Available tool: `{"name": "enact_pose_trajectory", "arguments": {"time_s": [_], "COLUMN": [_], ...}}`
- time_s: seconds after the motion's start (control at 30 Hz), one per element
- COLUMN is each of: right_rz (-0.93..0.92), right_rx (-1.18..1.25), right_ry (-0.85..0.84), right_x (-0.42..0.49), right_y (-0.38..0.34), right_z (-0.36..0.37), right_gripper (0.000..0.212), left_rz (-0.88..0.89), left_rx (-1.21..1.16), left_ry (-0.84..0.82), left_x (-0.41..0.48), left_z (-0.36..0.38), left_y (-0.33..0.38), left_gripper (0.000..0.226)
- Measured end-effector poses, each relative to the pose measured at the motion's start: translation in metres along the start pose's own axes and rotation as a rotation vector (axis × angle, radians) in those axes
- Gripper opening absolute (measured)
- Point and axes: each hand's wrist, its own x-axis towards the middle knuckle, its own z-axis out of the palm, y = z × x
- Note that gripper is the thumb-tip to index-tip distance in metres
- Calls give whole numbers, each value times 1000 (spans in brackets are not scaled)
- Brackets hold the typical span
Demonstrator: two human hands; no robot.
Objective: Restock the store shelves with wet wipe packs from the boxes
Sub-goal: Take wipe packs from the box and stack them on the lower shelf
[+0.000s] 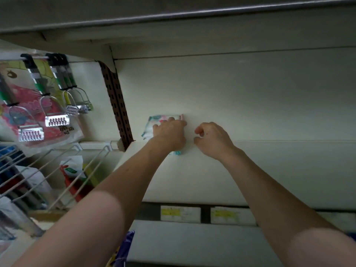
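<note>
Fingers [171,120] of my left hand [170,132] are bent over the upper edge of the soft white wet wipe pack with teal and pink print [153,123] and hold it. The thumb is hidden, so I cannot tell how firm the grip is. The fingers [199,130] of my right hand [212,140] are loosely curled and hold nothing; this hand hovers just beside the pack, apart from it. The pack is at the very back of the cream metal shelf [250,170], seemingly against the cream back wall [240,93], near the brown slotted upright post [118,105] at the left corner.

My judgement is that the step in hand is to seat this pack as the first of a row. To do it well I would press it flat to the back wall and set its lower edge square on the shelf. The pack is soft, so it may slump or tip forward when released. The right hand could steady its free side before the left one lets go.
</note>
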Motion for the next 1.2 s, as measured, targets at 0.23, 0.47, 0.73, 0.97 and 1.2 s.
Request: {"name": "enact_pose_trajectory", "arguments": {"time_s": [0.23, 0.47, 0.73, 0.97, 1.2], "right_rz": [168, 440, 706, 919, 1077], "right_rx": [147, 184, 82, 49, 74], "right_ry": [49, 200, 411, 533, 724], "right_x": [-70, -144, -270, -392, -521], "right_y": [56, 96, 106, 115, 141], "right_z": [-34, -68, -87, -116, -162], "right_gripper": [32, 30, 22, 18, 22], "left_rz": [27, 138, 301, 519, 713], "left_rx": [-358, -592, -701, -738, -713], "left_ry": [-58, -126, -325, -477, -592], "left_x": [-35, -84, -179, -276, -381], "left_z": [21, 41, 57, 63, 63], "left_y": [80, 153, 208, 268, 357], "left_gripper": [56, 53, 52, 50, 51]}}
